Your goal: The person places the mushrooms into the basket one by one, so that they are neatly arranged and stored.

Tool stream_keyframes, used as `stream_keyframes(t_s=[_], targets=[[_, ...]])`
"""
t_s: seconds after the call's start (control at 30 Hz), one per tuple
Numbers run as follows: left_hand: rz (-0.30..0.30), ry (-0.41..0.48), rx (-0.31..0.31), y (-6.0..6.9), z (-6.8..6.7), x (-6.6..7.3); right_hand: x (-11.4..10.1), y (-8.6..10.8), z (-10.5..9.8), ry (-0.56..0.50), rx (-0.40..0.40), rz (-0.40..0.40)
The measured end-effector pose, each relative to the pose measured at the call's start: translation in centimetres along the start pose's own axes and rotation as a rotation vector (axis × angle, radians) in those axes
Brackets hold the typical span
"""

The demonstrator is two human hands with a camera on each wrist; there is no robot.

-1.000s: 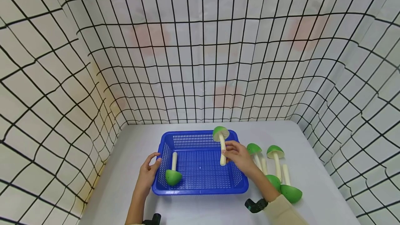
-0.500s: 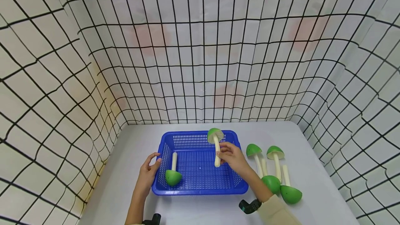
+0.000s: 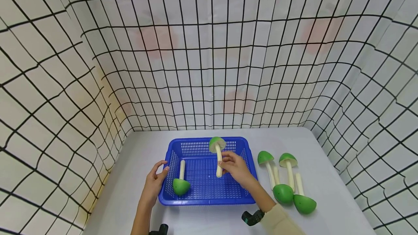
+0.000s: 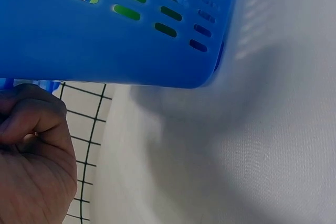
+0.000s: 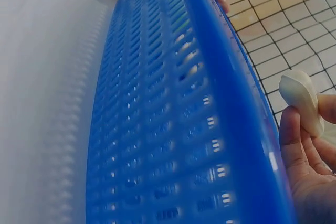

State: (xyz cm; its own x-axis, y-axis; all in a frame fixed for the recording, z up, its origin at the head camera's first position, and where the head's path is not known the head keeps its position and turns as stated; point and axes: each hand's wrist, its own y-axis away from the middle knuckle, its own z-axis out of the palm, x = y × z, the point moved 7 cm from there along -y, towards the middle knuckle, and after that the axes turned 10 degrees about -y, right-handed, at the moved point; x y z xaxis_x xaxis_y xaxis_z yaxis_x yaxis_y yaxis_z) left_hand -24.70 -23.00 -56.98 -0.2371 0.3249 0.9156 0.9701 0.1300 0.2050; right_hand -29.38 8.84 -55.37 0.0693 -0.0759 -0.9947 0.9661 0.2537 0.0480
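The right hand's [image 3: 234,167] fingers pinched a mushroom [image 3: 218,156] over the basket [image 3: 209,202] near the table's [image 3: 124,184] back edge, while the left hand [image 3: 155,178], forefinger and thumb apart, touched the basket's left edge.

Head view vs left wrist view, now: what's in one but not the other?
Only head: right hand gripping a green-capped, white-stemmed mushroom; four similar mushrooms on the white tabletop.

Only left wrist: green patches glimpsed through side slots of the blue slotted plastic basket.

Both: the basket, left hand, tabletop, black grid.
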Motion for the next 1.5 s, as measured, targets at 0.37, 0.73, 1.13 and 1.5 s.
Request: stream_keyframes(t_s=[0.37,0.73,1.13,1.5], targets=[[0.0,0.006,0.02,-1.5,0.3,-2.6,0.3,-0.2,1.5,-0.033,-0.009,0.003],[0.041,0.002,0.011,0.3,-0.1,0.3,1.2,-0.9,2.8,-0.042,0.001,0.01],[0.034,0.001,0.014,-0.7,0.1,-0.9,2.0,-1.5,4.2,-0.018,-0.013,0.023],[0.043,0.008,0.023,-1.9,0.3,-2.8,2.3,-2.0,5.6,0.009,-0.023,0.029]])
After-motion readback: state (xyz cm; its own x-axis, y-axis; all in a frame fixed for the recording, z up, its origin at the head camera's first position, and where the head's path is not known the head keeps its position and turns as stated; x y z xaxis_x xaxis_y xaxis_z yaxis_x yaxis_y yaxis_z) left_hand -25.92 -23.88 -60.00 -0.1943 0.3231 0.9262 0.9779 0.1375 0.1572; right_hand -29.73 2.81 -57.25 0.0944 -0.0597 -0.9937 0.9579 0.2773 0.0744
